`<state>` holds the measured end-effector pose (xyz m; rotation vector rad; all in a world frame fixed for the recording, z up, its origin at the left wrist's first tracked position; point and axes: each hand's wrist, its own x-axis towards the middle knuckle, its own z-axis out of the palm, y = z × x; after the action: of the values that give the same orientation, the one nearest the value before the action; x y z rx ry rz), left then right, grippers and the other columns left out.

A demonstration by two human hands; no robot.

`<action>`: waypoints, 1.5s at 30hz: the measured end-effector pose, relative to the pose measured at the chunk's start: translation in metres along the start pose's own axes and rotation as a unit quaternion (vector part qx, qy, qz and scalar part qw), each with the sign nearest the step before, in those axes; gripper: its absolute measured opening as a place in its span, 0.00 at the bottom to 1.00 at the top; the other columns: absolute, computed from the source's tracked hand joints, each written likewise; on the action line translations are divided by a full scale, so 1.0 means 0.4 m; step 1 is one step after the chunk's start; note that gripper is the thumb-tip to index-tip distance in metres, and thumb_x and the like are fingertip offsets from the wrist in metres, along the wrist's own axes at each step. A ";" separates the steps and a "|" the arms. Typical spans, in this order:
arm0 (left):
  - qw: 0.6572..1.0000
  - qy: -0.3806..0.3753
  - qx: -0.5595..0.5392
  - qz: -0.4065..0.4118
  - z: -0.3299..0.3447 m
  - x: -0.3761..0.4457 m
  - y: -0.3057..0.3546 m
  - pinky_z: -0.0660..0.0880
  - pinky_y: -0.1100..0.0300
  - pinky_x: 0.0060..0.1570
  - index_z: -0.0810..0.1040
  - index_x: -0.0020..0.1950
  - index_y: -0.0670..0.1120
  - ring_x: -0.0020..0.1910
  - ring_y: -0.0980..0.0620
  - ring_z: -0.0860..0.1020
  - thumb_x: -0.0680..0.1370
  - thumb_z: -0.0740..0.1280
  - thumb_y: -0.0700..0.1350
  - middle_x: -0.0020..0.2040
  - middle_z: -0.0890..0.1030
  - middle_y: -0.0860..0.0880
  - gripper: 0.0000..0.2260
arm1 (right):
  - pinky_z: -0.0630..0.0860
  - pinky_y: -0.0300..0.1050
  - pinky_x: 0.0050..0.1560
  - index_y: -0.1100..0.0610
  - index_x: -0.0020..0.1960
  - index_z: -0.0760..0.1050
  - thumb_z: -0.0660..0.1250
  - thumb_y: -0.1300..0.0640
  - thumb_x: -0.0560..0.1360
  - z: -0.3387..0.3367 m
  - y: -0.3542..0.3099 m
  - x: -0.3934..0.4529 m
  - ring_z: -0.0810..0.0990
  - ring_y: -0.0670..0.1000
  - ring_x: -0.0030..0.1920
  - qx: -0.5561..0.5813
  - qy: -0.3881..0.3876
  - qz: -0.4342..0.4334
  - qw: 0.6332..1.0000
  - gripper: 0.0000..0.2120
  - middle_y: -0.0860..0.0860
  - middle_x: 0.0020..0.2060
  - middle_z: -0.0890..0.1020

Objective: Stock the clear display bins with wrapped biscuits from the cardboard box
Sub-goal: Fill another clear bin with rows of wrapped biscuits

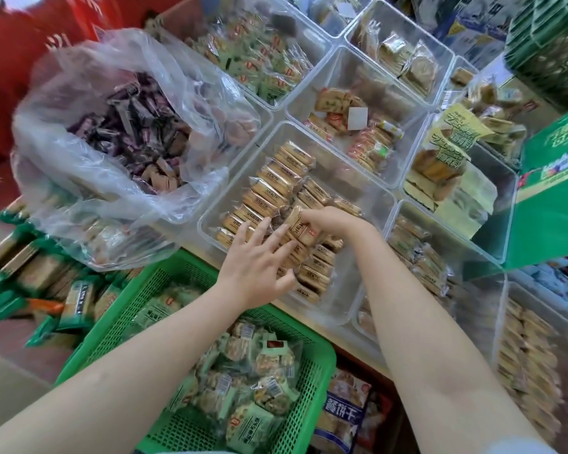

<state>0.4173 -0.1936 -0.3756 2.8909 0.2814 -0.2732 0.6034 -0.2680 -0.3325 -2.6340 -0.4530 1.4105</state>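
A clear display bin [358, 173] in the middle holds rows of tan wrapped biscuits [276, 181]. My right hand [330, 221] reaches into it and grips one wrapped biscuit packet [297, 222] with curled fingers. My left hand [259, 267] hovers over the bin's near side with fingers spread and straight, touching the packets below. A clear plastic bag [89, 93] full of dark purple wrapped sweets stands to the left; any cardboard box under it is hidden.
More clear bins [404, 44] with other wrapped biscuits surround the middle one. A green plastic basket [135, 309] of green-wrapped snacks sits below my arms. Green packets lie at the left. A green carton [551, 204] stands at the right, red cartons [17, 54] at the top left.
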 end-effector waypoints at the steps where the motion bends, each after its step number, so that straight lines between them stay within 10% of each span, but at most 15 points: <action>1: 1.000 0.001 0.000 0.000 0.000 -0.001 0.000 0.39 0.41 0.75 0.55 0.81 0.57 0.81 0.45 0.46 0.80 0.42 0.66 0.83 0.51 0.50 0.31 | 0.73 0.60 0.62 0.56 0.65 0.75 0.60 0.34 0.70 -0.004 0.007 -0.004 0.77 0.57 0.59 0.001 0.008 -0.005 1.000 0.33 0.53 0.58 0.80; 7: 0.999 0.031 -0.024 -0.012 0.006 -0.002 -0.001 0.44 0.42 0.77 0.51 0.83 0.53 0.81 0.45 0.52 0.79 0.46 0.65 0.82 0.56 0.49 0.34 | 0.77 0.50 0.54 0.53 0.62 0.69 0.73 0.50 0.70 0.004 0.045 -0.007 0.77 0.51 0.53 -0.015 0.223 -0.120 0.967 0.24 0.49 0.53 0.75; 12: 0.997 0.067 -0.036 -0.006 0.017 -0.005 -0.003 0.46 0.42 0.78 0.41 0.83 0.50 0.81 0.46 0.52 0.76 0.47 0.67 0.83 0.52 0.46 0.39 | 0.69 0.58 0.72 0.49 0.78 0.63 0.68 0.39 0.77 0.101 0.078 -0.003 0.67 0.54 0.73 0.071 0.117 -0.141 0.981 0.34 0.52 0.75 0.66; 22: 0.996 0.034 -0.070 -0.052 -0.011 -0.032 0.015 0.40 0.44 0.79 0.43 0.83 0.51 0.81 0.48 0.38 0.79 0.53 0.66 0.83 0.41 0.48 0.38 | 0.51 0.66 0.76 0.41 0.82 0.50 0.54 0.38 0.83 0.169 0.090 -0.043 0.52 0.54 0.81 0.030 0.215 -0.158 0.963 0.30 0.49 0.82 0.54; 25: 0.979 0.107 -0.158 -0.077 -0.017 -0.074 0.091 0.46 0.45 0.79 0.58 0.80 0.48 0.81 0.46 0.49 0.80 0.57 0.59 0.82 0.55 0.45 0.31 | 0.56 0.59 0.76 0.45 0.80 0.56 0.56 0.44 0.84 0.173 0.155 -0.173 0.58 0.50 0.79 0.146 0.271 -0.191 0.932 0.26 0.48 0.79 0.60; 31: 0.955 0.117 -0.274 -0.001 0.013 -0.128 0.489 0.64 0.47 0.70 0.77 0.65 0.44 0.70 0.44 0.68 0.77 0.64 0.50 0.68 0.74 0.45 0.19 | 0.82 0.57 0.45 0.56 0.45 0.81 0.58 0.56 0.84 0.188 0.545 -0.551 0.83 0.52 0.37 0.372 0.386 -0.147 0.831 0.15 0.51 0.36 0.84; 40: 0.936 -0.060 -0.288 0.195 0.080 -0.183 1.284 0.68 0.46 0.66 0.75 0.68 0.45 0.66 0.44 0.71 0.81 0.64 0.48 0.64 0.75 0.46 0.16 | 0.74 0.45 0.33 0.58 0.33 0.71 0.58 0.61 0.80 0.279 1.389 -0.871 0.75 0.52 0.26 0.593 0.591 0.161 0.523 0.17 0.55 0.28 0.78; 45: 0.939 -0.061 -0.221 0.257 0.123 -0.192 1.592 0.62 0.47 0.71 0.68 0.74 0.49 0.72 0.45 0.66 0.82 0.62 0.50 0.72 0.71 0.47 0.21 | 0.83 0.53 0.50 0.60 0.54 0.80 0.61 0.48 0.80 0.440 1.800 -0.779 0.84 0.58 0.45 0.656 0.368 0.318 0.577 0.17 0.57 0.46 0.84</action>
<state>0.4687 -0.8273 -0.2781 2.3773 -0.3878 -0.2525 0.4427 -1.0553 -0.3589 -1.6399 1.2461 0.1588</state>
